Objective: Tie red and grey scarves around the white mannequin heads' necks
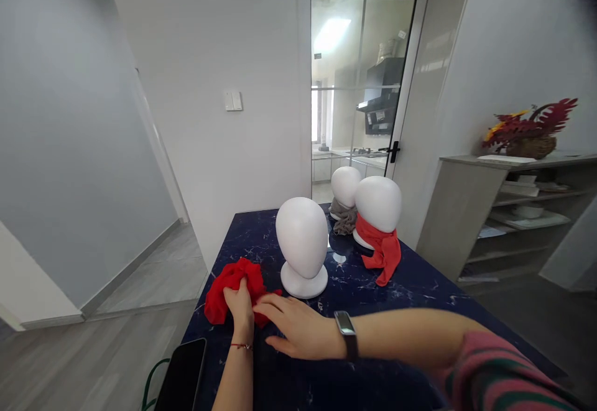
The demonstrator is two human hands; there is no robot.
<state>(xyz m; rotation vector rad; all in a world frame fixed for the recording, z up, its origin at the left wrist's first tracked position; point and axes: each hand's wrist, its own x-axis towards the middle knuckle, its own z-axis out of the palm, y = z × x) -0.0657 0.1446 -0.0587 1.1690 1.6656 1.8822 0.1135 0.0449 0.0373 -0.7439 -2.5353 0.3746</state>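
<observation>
A crumpled bright red scarf (233, 283) lies at the left edge of the dark blue marbled table. My left hand (239, 305) is closed on it, thumb up and fingers partly sunk in the folds. Reaching across from the right, my right hand (298, 329) has its fingers stretched out and its thumb apart; the fingertips touch or cover the scarf's right end. Just beyond my hands a bare white mannequin head (302, 237) stands upright on its round base.
Behind to the right stands a mannequin head (379, 203) with a coral-red scarf (385, 249) at its neck. Another head (346, 186) wears a grey-brown scarf (344, 218). A phone-like black device (181, 374) with a green cable lies at the table's left front. Shelves (471, 212) stand right.
</observation>
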